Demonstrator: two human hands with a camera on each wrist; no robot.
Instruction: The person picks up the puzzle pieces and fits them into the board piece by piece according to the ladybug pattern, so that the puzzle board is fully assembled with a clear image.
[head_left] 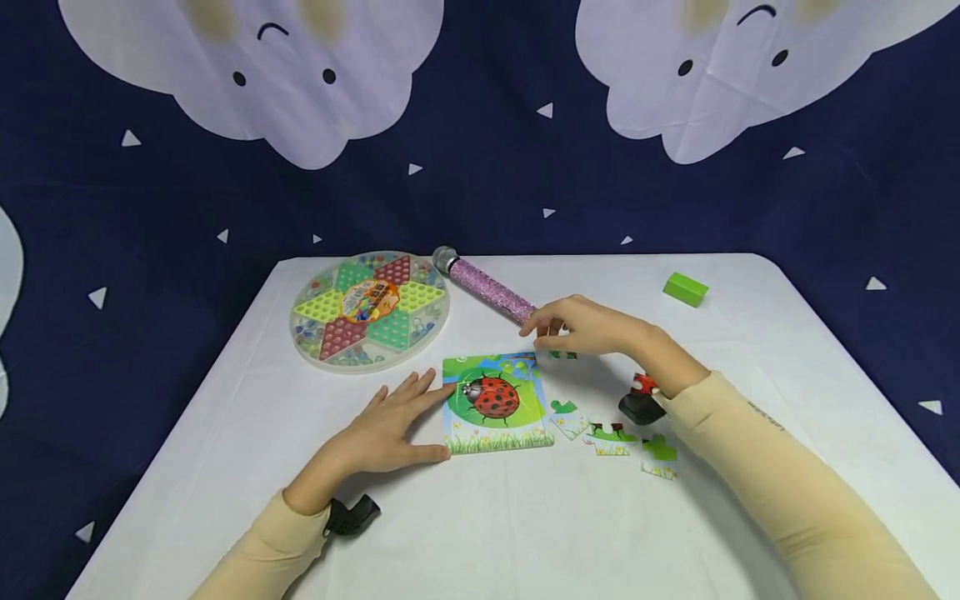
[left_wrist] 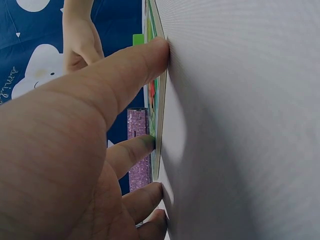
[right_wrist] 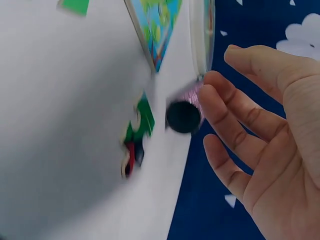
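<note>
A square ladybug puzzle board lies flat on the white table. My left hand rests at its left side with fingers spread. The left thumb and index fingertip touch the board's edge in the left wrist view. My right hand hovers beyond the board's far right corner, fingers loosely bent and holding nothing. Just below it is a green puzzle piece with red and black, mostly hidden in the head view. More loose pieces, such as one with grass and flowers, lie right of the board.
A pink glittery microphone lies behind the board, its handle end close to my right hand. The round Chinese checkers set with marbles stands at the back left. At the back right is a green block. A dark cloud-printed cloth hangs behind.
</note>
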